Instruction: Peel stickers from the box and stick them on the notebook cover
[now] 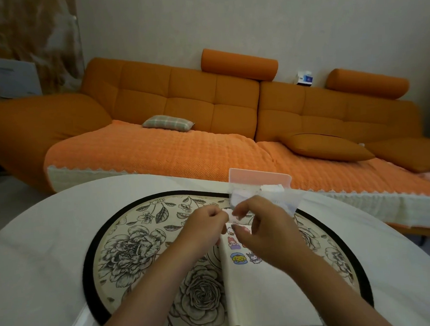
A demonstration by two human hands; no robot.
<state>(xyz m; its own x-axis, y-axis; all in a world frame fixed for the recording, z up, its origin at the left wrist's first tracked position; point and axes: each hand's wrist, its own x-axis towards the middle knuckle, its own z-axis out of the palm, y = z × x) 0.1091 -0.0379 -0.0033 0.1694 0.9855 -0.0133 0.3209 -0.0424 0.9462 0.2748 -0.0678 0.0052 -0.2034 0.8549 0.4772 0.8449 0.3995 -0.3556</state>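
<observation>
A cream notebook [264, 293] lies on the round floral mat, its cover carrying several cartoon stickers [240, 258] near the far end. Just above that end, my left hand [205, 229] and my right hand [260, 225] meet and both pinch a small pale sticker piece [229, 216] between fingertips. Behind my hands stands the pink sticker box [259, 179], open, with white sheets inside and a clear lid or wrapper hanging off its front right.
A round floral mat with a black rim [128, 243] covers the middle of the white round table [38, 261]. An orange sofa [180, 109] with cushions runs along the wall beyond the table.
</observation>
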